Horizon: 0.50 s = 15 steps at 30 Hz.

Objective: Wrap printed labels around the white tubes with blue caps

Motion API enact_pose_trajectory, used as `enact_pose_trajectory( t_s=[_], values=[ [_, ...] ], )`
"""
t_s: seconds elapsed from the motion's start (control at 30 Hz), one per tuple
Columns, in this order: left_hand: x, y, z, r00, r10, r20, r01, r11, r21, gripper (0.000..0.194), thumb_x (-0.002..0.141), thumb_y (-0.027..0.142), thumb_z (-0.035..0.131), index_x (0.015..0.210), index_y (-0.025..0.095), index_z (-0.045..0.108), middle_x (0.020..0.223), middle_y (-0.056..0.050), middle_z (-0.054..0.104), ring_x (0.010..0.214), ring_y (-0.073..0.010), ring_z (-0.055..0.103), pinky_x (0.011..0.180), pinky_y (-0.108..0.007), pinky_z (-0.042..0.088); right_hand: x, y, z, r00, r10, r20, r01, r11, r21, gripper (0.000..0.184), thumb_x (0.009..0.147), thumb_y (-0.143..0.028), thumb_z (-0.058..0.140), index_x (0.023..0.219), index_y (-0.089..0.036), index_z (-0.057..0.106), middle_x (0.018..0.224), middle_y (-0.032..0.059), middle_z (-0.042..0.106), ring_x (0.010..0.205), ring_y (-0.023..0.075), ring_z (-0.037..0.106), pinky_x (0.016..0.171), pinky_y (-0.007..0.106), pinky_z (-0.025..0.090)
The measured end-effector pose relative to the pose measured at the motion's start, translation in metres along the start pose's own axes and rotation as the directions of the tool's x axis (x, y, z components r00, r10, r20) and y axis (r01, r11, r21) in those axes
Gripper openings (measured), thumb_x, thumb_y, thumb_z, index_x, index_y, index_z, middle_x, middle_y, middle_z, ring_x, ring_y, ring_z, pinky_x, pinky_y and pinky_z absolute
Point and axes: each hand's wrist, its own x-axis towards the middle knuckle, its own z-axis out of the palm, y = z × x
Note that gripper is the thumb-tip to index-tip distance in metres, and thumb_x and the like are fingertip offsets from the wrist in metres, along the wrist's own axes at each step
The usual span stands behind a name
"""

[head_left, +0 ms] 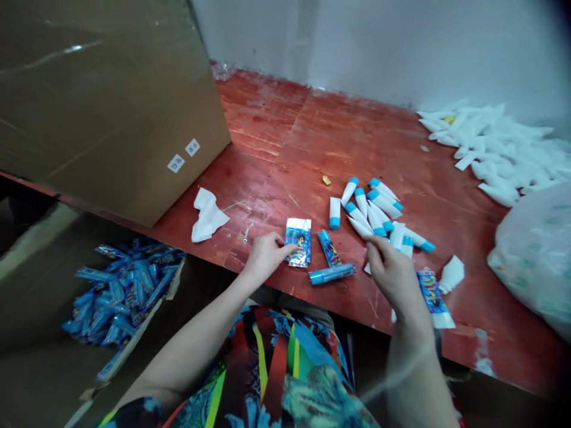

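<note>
L hand point(267, 257) on printed packets point(298, 241), R hand point(392, 270) maybe on tube point(359, 226).

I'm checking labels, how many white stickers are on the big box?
2: left sticker and right sticker, near the right edge of the box. Hidden sides may hold more.

Large carton point(111, 107) — cropped, plastic bag point(537, 255) — cropped

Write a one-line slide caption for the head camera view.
Left hand on printed blue packets, right hand at blue-capped white tubes, over a red tabletop.
</note>
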Motion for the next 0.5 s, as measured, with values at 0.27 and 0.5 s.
enact_pose_trajectory(
  t_s=[0.27,0.5],
  values=[
    [0.001,0.008,0.003,0.999,0.021,0.039,-0.026,0.991,0.134,0.043,0.089,0.043,0.098,0.066,0.023,0.068,0.07,-0.004,0.071,0.078,-0.0247,0.067,0.07,-0.034,0.032,0.099,-0.013,0.046,0.9,-0.336,0.278,0.432,0.772,-0.466,0.05,0.105,-0.005,0.06,0.142,-0.026,0.087,0.164,0.022,0.068,0.121,0.0396,0.07,0.098,0.054,0.062],
    [0.01,-0.008,0.007,0.998,-0.019,0.06,0.026,0.993,-0.118,0.04,0.087,0.03,0.095,0.064,0.022,0.063,0.063,0.003,0.062,0.068,-0.0174,0.056,0.068,-0.031,0.034,0.069,-0.025,0.039,0.903,-0.37,-0.22,0.351,0.929,-0.12,0.032,0.104,-0.026,0.066,0.135,-0.025,0.075,0.151,0.0185,0.075,0.139,0.0425,0.067,0.119,0.067,0.055]
  ],
)
